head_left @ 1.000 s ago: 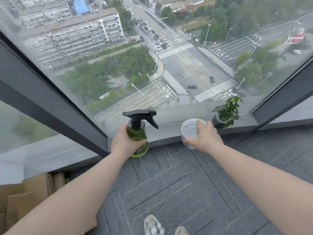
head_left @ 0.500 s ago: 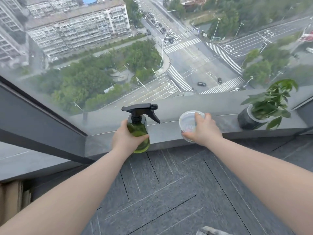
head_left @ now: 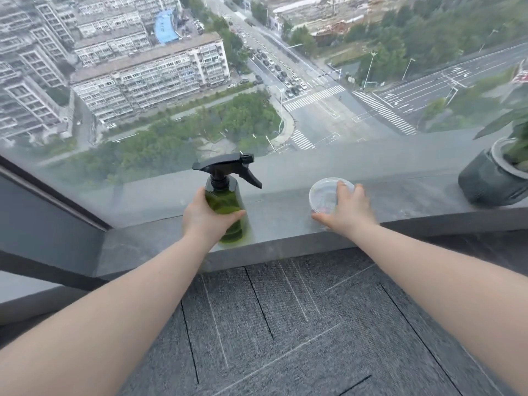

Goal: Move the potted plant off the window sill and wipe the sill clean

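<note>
With the left hand (head_left: 210, 217) grasping the spray bottle (head_left: 228, 207) and the right hand (head_left: 347, 208) gripping the clear container (head_left: 324, 195), both should be set flat on the sill (head_left: 285, 221), left of the potted plant (head_left: 497, 175).

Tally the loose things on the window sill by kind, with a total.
Spray bottle: 1, green, in the left hand
Clear plastic container: 1, under the right hand
Potted plant: 1, at the sill's right end
Total: 3
</note>
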A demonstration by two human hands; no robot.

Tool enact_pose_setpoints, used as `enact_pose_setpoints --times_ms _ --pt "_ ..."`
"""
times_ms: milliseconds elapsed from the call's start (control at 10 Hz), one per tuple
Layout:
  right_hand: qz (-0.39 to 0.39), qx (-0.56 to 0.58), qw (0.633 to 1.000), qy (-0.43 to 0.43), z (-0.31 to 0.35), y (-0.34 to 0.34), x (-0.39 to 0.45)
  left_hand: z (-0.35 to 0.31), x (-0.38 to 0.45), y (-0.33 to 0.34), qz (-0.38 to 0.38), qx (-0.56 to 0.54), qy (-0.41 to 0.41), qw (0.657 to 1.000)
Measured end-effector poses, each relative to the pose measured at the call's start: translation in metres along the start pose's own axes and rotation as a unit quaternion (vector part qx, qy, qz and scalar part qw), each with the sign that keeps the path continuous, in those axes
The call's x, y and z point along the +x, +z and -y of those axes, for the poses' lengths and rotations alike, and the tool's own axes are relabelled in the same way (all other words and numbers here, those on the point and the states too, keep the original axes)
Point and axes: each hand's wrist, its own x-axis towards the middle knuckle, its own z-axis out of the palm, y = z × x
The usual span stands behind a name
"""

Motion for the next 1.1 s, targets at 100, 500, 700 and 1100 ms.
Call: enact_pose_setpoints --times_ms 100,500,700,1100 --pt "0.000 0.003 1.000 -0.001 -0.002 0.007 0.006 0.004 0.002 0.006 -0.001 -0.003 0.007 1.000" --pt "-0.001 0.010 1.000 -0.004 0.003 0.025 0.021 0.006 0.010 0.010 0.015 -0.038 0.003 0.999" --pt "0.011 -0.011 1.000 0.013 0.004 0.026 0.022 0.009 0.007 0.011 0.021 -0.034 0.006 0.999" --pt "0.025 -0.045 0.999 -0.011 0.008 -0.003 0.002 0.006 -0.016 -0.003 0.064 0.118 -0.057 0.989"
